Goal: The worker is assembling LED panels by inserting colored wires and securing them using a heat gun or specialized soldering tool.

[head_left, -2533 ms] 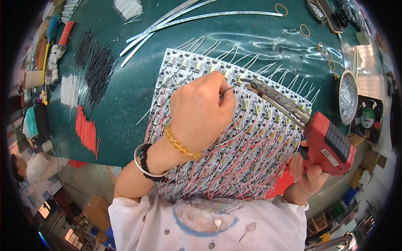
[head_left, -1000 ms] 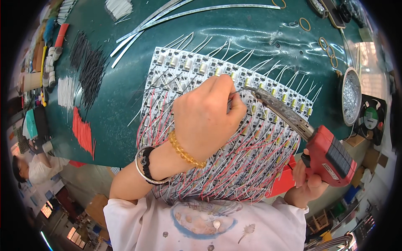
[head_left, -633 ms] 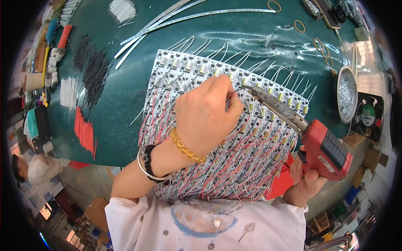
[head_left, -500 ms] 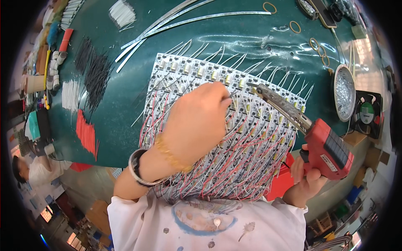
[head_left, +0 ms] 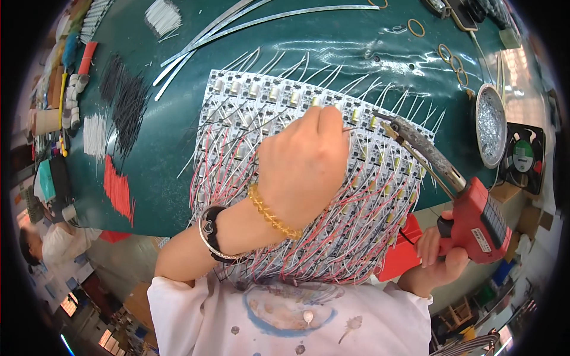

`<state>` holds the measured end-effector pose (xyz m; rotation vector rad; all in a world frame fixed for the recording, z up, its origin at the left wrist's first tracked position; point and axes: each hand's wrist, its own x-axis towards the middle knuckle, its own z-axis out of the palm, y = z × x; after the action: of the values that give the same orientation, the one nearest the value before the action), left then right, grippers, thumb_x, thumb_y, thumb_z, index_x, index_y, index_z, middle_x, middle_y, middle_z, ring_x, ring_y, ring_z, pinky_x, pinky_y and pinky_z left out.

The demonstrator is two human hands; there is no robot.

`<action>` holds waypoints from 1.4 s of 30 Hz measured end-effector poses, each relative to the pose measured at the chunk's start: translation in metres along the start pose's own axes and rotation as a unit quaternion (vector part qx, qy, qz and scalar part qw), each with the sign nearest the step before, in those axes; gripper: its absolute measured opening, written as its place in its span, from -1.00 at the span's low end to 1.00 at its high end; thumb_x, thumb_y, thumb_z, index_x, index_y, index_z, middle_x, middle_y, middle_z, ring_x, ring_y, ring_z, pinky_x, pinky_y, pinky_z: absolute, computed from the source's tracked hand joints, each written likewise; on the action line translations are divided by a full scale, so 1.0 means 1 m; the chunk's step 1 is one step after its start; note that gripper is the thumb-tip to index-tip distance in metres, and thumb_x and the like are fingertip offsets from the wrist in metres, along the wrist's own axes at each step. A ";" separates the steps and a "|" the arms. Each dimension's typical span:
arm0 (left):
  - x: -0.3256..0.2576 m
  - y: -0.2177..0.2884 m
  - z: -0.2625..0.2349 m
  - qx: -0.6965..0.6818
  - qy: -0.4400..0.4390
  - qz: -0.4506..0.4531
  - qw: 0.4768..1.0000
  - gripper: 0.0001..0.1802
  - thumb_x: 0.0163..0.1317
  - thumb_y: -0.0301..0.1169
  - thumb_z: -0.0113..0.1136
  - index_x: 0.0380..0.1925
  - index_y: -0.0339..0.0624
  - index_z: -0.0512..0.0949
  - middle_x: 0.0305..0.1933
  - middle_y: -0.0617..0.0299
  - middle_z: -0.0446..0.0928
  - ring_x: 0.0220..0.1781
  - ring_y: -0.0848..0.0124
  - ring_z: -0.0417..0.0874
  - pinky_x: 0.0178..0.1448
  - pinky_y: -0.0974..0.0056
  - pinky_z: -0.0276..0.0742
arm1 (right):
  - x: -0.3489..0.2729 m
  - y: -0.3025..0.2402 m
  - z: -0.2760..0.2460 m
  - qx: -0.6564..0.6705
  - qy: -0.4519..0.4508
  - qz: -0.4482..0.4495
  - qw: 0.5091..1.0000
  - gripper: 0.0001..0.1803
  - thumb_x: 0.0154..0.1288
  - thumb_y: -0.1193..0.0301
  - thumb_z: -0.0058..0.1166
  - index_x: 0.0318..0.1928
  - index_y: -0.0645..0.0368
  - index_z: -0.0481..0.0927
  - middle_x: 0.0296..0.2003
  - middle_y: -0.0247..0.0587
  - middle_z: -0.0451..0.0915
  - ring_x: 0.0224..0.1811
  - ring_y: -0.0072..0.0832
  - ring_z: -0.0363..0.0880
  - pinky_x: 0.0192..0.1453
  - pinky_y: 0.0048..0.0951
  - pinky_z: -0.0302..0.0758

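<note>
On the green mat (head_left: 178,154) lay white circuit boards (head_left: 285,101) with red and white wires; the left hand (head_left: 303,166) pinched one thin wire, the right hand (head_left: 442,258) gripped a red soldering gun (head_left: 475,219).

The white panel of small circuit boards with red and white wires (head_left: 297,178) is laid mid-mat on the dark green table mat (head_left: 368,47). Left of the panel, bundles of cut black wires (head_left: 127,104) are spread; right of it, a round metal dish (head_left: 491,124) is set. Behind it, long white strips (head_left: 261,18) are laid.
</note>
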<state>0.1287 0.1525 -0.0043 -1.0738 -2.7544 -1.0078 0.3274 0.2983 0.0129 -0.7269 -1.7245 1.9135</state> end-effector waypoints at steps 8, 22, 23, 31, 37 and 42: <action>-0.004 -0.006 0.014 -0.026 0.038 -0.009 0.999 -0.83 -0.03 -0.51 0.19 -0.58 -0.16 0.36 -0.63 0.22 0.43 -0.66 0.30 0.52 -0.65 0.26 0.37 | -0.004 0.008 -0.005 -0.049 0.024 -0.006 0.998 -0.11 0.10 -0.16 0.15 0.01 0.52 0.27 -0.82 -0.37 0.32 -0.87 -0.65 0.21 -0.76 -0.62 0.16; -0.005 -0.008 0.016 0.000 0.045 0.004 0.999 -0.83 -0.05 -0.57 0.27 -0.56 -0.17 0.43 -0.63 0.29 0.47 -0.65 0.48 0.53 -0.59 0.41 0.40 | -0.001 0.016 -0.014 -0.076 0.040 -0.008 0.996 -0.12 0.06 -0.17 0.18 -0.07 0.54 0.36 -0.83 -0.36 0.34 -0.88 -0.67 0.20 -0.77 -0.66 0.11; -0.005 -0.008 0.016 -0.002 0.046 0.006 0.999 -0.83 -0.05 -0.57 0.27 -0.56 -0.17 0.43 -0.63 0.29 0.47 -0.65 0.48 0.53 -0.59 0.41 0.40 | 0.000 0.013 -0.013 -0.069 0.036 -0.006 0.997 -0.12 0.06 -0.17 0.18 -0.08 0.54 0.37 -0.83 -0.37 0.34 -0.88 -0.67 0.19 -0.78 -0.66 0.10; -0.006 -0.007 0.016 0.007 0.050 0.004 0.999 -0.83 -0.05 -0.57 0.27 -0.56 -0.17 0.43 -0.64 0.29 0.46 -0.66 0.47 0.52 -0.59 0.40 0.40 | 0.006 0.008 -0.008 -0.049 -0.009 0.012 0.999 -0.11 0.07 -0.16 0.17 -0.04 0.54 0.35 -0.84 -0.40 0.32 -0.89 -0.67 0.18 -0.78 -0.65 0.09; -0.005 -0.007 0.010 -0.064 0.015 0.002 0.998 -0.84 0.03 -0.51 0.23 -0.52 -0.20 0.40 -0.56 0.19 0.45 -0.58 0.31 0.55 -0.54 0.26 0.42 | 0.004 0.011 -0.011 -0.033 -0.013 -0.011 0.999 -0.12 0.12 -0.14 0.15 0.01 0.54 0.30 -0.84 -0.38 0.30 -0.89 -0.66 0.18 -0.78 -0.64 0.09; -0.001 -0.013 -0.011 -0.092 0.016 0.049 0.994 -0.92 0.09 -0.54 0.20 -0.48 -0.24 0.47 -0.49 0.13 0.46 -0.52 0.26 0.51 -0.47 0.25 0.39 | 0.000 0.016 -0.021 -0.021 0.006 -0.048 0.999 -0.12 0.13 -0.13 0.14 0.02 0.54 0.27 -0.85 -0.37 0.29 -0.89 -0.65 0.19 -0.79 -0.63 0.11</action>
<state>0.1186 0.1384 -0.0033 -1.1904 -2.5971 -1.2725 0.3416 0.3119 -0.0042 -0.6563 -1.7647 1.8102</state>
